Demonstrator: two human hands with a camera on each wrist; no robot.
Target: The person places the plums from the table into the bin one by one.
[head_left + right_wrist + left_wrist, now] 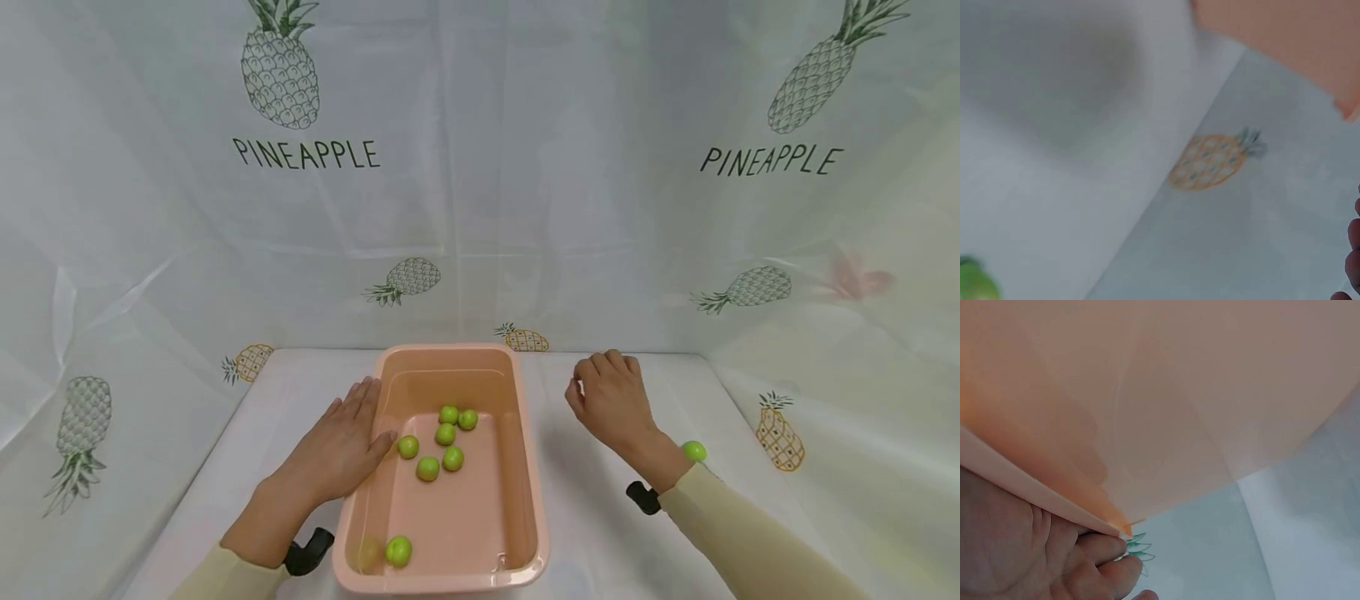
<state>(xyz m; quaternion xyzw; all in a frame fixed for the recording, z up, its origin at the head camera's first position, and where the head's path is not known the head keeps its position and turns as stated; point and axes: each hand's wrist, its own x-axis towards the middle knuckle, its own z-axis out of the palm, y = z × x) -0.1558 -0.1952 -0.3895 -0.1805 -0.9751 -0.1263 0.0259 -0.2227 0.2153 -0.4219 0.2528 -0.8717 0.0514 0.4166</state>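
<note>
A peach-coloured plastic bin (534,492) holds several small round green fruits; one green fruit (398,551) sits apart near its front left corner. My left hand (337,446) rests along the bin's left rim, fingers straight and thumb reaching over the edge. In the left wrist view its palm (1004,540) lies against the bin wall (1210,381). To the right of the bin, my right hand (615,404) is raised over the table with loosely bent fingers, and no fruit shows in it. Another green fruit (694,451) lies beside the right wrist, partly hidden by it.
The white-covered table (585,533) extends on both sides of the bin. A pale curtain (540,208) printed with pineapples hangs behind the table and along its sides. Black wrist straps (309,552) show at both sleeves.
</note>
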